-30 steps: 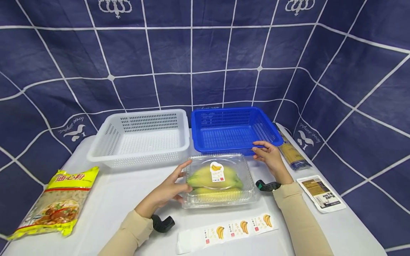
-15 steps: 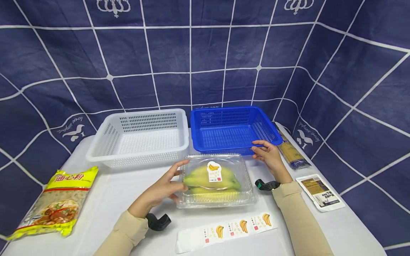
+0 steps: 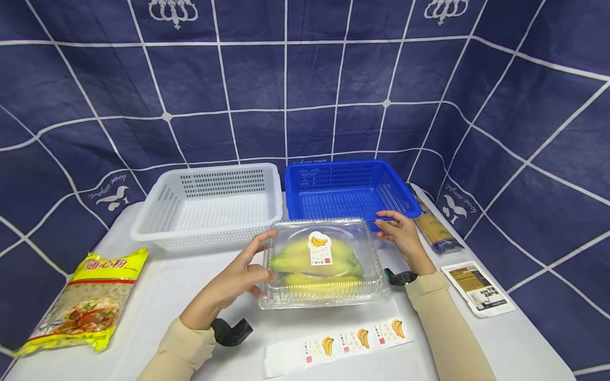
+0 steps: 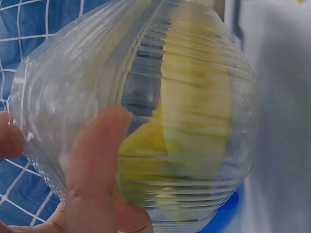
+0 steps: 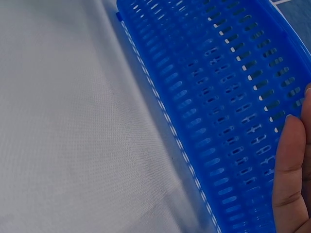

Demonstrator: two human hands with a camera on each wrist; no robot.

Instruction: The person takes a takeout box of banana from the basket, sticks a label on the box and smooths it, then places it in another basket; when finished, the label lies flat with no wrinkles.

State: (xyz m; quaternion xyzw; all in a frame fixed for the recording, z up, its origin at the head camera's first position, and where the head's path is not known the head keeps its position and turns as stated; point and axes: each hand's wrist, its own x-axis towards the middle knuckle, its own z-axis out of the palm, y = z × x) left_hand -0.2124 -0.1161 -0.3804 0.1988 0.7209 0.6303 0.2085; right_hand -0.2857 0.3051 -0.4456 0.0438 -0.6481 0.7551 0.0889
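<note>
A clear plastic clamshell box [image 3: 343, 296] holds yellow-green bananas [image 3: 305, 256] and bears a white banana label [image 3: 319, 247] on its lid. My left hand [image 3: 238, 280] grips the box by its left side. In the left wrist view the thumb [image 4: 95, 170] presses the ribbed side wall while other fingertips lie at the lid's edge. My right hand [image 3: 402, 235] holds the front rim of the blue basket [image 3: 333, 214] near its right corner. In the right wrist view its thumb [image 5: 289, 170] lies along the slotted outer wall; the other fingers are mostly out of frame.
A strip of banana labels [image 3: 352, 341] lies in front of the box. Left of the blue basket stands a white basket [image 3: 209, 233]. A yellow macaroni bag [image 3: 90, 301] lies far left. At right are a pasta packet [image 3: 436, 225] and a flat white-edged pouch [image 3: 478, 288].
My left hand has raised the clamshell box toward the camera, and its far edge now overlaps the blue basket's front. The right hand has stayed at the basket's rim.
</note>
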